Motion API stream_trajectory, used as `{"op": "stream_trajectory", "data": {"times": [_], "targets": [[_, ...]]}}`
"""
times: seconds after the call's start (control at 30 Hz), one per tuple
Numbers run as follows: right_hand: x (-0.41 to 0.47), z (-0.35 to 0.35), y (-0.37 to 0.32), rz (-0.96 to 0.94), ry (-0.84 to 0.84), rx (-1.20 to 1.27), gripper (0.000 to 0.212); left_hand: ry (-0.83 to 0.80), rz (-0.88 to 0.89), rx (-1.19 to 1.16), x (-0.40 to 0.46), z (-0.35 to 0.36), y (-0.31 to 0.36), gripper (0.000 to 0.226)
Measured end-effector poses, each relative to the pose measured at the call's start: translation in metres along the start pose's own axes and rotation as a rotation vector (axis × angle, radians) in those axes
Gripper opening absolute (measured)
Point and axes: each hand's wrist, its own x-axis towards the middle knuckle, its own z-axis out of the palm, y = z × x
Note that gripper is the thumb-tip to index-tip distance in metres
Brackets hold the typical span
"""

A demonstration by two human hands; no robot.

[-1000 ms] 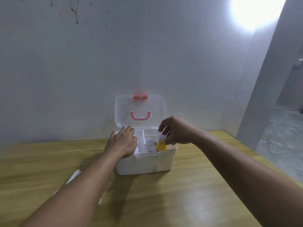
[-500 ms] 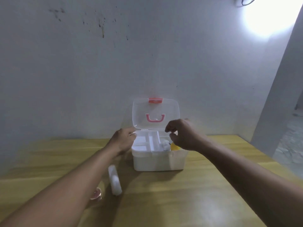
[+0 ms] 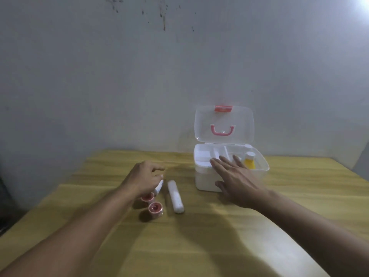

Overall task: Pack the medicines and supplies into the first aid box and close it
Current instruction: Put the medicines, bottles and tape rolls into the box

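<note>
The white first aid box (image 3: 205,182) stands on the wooden table with its clear lid (image 3: 223,122) up against the wall. A yellow bottle (image 3: 249,161) with a white cap stands in its right compartment. My right hand (image 3: 237,180) hovers flat and empty in front of the box, fingers spread. My left hand (image 3: 143,178) hangs loosely curled over the loose supplies to the left of the box: a white tube (image 3: 158,186) partly under its fingers, a white bandage roll (image 3: 175,196), and two pink tape rolls (image 3: 155,208), one half hidden by the wrist (image 3: 147,196).
The grey wall stands right behind the box. The table's left edge (image 3: 40,206) runs diagonally close to my left forearm. Bare wood lies in front of the box and to its right.
My right hand let go of the yellow bottle, left the box and opened flat. My left hand left the box rim and moved down-left over the loose supplies. The view swung left.
</note>
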Motion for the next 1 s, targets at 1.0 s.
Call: {"op": "stream_trajectory", "data": {"times": [1.0], "targets": [[-0.045, 0.022, 0.048, 0.511, 0.351, 0.333, 0.056, -0.07, -0.297, 0.247, 0.016, 0.048, 0.028, 0.034]]}}
